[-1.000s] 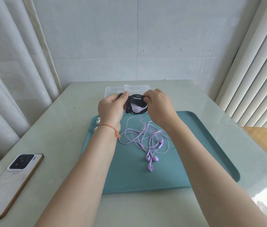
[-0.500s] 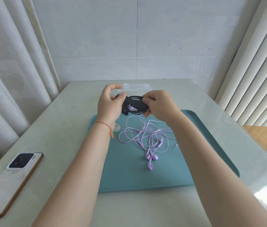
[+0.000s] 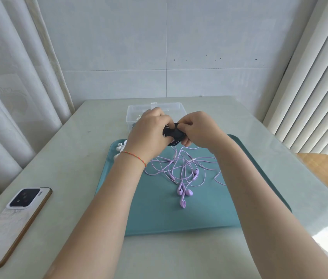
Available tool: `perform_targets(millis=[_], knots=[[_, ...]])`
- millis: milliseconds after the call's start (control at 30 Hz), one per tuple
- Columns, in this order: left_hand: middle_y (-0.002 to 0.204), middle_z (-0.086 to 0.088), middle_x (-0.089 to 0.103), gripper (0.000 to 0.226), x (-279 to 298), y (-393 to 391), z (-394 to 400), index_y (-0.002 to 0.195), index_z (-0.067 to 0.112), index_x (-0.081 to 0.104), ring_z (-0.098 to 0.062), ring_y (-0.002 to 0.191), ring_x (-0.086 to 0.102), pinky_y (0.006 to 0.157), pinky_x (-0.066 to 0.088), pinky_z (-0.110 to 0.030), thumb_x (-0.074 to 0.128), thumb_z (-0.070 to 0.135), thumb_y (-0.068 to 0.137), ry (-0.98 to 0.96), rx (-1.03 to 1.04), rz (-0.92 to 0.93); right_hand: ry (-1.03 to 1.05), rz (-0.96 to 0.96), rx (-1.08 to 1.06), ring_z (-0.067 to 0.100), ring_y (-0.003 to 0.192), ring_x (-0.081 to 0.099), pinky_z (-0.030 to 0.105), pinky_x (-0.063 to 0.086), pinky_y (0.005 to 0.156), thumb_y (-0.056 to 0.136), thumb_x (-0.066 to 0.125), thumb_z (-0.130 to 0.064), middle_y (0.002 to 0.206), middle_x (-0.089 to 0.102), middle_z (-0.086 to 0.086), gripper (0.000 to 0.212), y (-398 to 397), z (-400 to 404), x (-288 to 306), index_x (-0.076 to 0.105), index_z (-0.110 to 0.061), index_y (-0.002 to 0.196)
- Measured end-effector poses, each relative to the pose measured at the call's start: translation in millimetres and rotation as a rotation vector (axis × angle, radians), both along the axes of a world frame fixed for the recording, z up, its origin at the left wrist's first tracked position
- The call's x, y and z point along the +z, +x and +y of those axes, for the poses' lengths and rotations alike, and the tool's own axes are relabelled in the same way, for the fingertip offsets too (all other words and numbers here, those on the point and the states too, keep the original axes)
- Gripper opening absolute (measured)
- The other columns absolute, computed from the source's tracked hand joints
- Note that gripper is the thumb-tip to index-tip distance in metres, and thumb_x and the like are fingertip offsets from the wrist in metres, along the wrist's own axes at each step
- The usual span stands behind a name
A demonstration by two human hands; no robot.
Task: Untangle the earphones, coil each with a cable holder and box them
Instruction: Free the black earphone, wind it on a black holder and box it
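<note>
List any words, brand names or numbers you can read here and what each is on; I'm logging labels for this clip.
None can be read. The phone lies back up with no legible logo, and the clear box, teal tray, purple earphones and black coil show no print.

I am looking at a pale tiled wall [image 3: 167,47] facing me behind a pale green table [image 3: 62,170]. White pleated curtains [image 3: 8,87] are hanging left, vertical blinds [image 3: 316,87] right. Daylight is glaring off the table's right corner.
</note>
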State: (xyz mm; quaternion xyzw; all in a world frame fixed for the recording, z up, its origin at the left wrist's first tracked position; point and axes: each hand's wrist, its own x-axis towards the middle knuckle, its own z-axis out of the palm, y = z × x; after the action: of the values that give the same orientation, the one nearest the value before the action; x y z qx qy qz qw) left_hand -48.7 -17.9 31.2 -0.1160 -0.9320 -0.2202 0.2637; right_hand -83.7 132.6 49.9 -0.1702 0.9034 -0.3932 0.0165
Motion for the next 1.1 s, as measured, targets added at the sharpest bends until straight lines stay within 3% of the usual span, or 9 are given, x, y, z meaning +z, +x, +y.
perform_targets(millis=[67, 233, 400, 533, 600, 767, 900, 1100], knots=[[0.094, -0.006, 0.057, 0.018, -0.7, 0.5, 0.3, 0.091, 0.013, 0.071, -0.027, 0.096, 0.053, 0.073, 0.049, -0.04, 0.077, 0.014, 0.073, -0.01, 0.013, 0.03, -0.013, -0.001, 0.006, 0.016, 0.049, 0.06, 0.009, 0.042, 0.044, 0.093, 0.045, -0.006, 0.056, 0.063, 0.006, 0.027, 0.1, -0.3, 0.0, 0.071, -0.002, 0.088], [0.092, 0.0, 0.06, 0.016, -2.6, 1.9, 0.4, 0.088, 0.019, 0.072, -0.021, 0.096, 0.053, 0.06, 0.038, -0.029, 0.078, 0.025, 0.074, -0.037, 0.073, 0.135, -0.084, -0.03, 0.012, 0.012, 0.045, 0.06, 0.017, 0.045, 0.054, 0.094, 0.045, -0.007, 0.056, 0.064, 0.005, 0.026, -0.1, -0.3, -0.3, 0.07, -0.003, 0.087], [0.082, -0.002, 0.063, 0.013, -5.7, -0.3, -2.0, 0.083, 0.017, 0.075, -0.024, 0.084, 0.056, 0.058, 0.049, -0.035, 0.075, 0.022, 0.071, -0.025, 0.04, 0.204, -0.139, -0.049, -0.006, 0.01, 0.043, 0.056, 0.012, 0.04, 0.046, 0.095, 0.045, -0.01, 0.055, 0.062, 0.004, 0.026, -0.6, 3.1, 2.2, 0.07, -0.006, 0.089], [0.071, 0.0, 0.061, 0.008, -8.0, -3.6, -2.0, 0.075, 0.016, 0.074, -0.024, 0.073, 0.056, 0.053, 0.048, -0.033, 0.069, 0.019, 0.07, -0.02, 0.063, 0.255, -0.24, -0.104, -0.011, 0.014, 0.045, 0.056, 0.016, 0.044, 0.052, 0.096, 0.047, -0.012, 0.052, 0.061, 0.002, 0.026, -0.5, 2.4, 2.2, 0.069, -0.011, 0.083], [0.067, 0.0, 0.061, 0.008, -9.1, -4.3, -0.8, 0.07, 0.017, 0.074, -0.024, 0.068, 0.056, 0.048, 0.046, -0.03, 0.066, 0.019, 0.069, -0.032, 0.085, 0.29, -0.29, -0.127, -0.011, 0.016, 0.046, 0.056, 0.019, 0.048, 0.055, 0.096, 0.048, -0.012, 0.053, 0.061, 0.004, 0.027, -0.2, 2.6, 2.5, 0.068, -0.012, 0.078], [0.057, 0.003, 0.054, 0.009, -9.9, -2.4, 4.0, 0.058, 0.017, 0.066, -0.022, 0.056, 0.051, 0.044, 0.03, -0.021, 0.068, 0.012, 0.065, -0.04, 0.144, 0.342, -0.375, -0.151, -0.02, 0.011, 0.042, 0.054, 0.018, 0.048, 0.049, 0.096, 0.047, -0.007, 0.051, 0.06, 0.0, 0.024, 0.7, 3.5, 3.8, 0.07, -0.002, 0.092], [0.055, 0.003, 0.049, 0.02, -7.3, 1.4, 7.8, 0.054, 0.016, 0.051, -0.017, 0.053, 0.037, 0.044, 0.024, -0.02, 0.069, 0.01, 0.058, -0.029, 0.119, 0.377, -0.29, -0.072, -0.054, 0.015, 0.045, 0.055, 0.017, 0.047, 0.05, 0.093, 0.048, -0.008, 0.064, 0.064, 0.007, 0.024, -0.2, 1.2, 4.2, 0.072, -0.006, 0.091], [0.059, 0.002, 0.046, 0.025, -10.1, 0.4, 8.2, 0.061, 0.016, 0.044, -0.018, 0.057, 0.033, 0.045, 0.012, -0.016, 0.057, 0.035, 0.071, -0.033, 0.105, 0.36, -0.126, 0.06, -0.028, 0.012, 0.043, 0.056, 0.02, 0.046, 0.051, 0.09, 0.046, -0.007, 0.062, 0.065, 0.008, 0.025, 3.0, -2.0, 7.0, 0.071, -0.005, 0.091]])
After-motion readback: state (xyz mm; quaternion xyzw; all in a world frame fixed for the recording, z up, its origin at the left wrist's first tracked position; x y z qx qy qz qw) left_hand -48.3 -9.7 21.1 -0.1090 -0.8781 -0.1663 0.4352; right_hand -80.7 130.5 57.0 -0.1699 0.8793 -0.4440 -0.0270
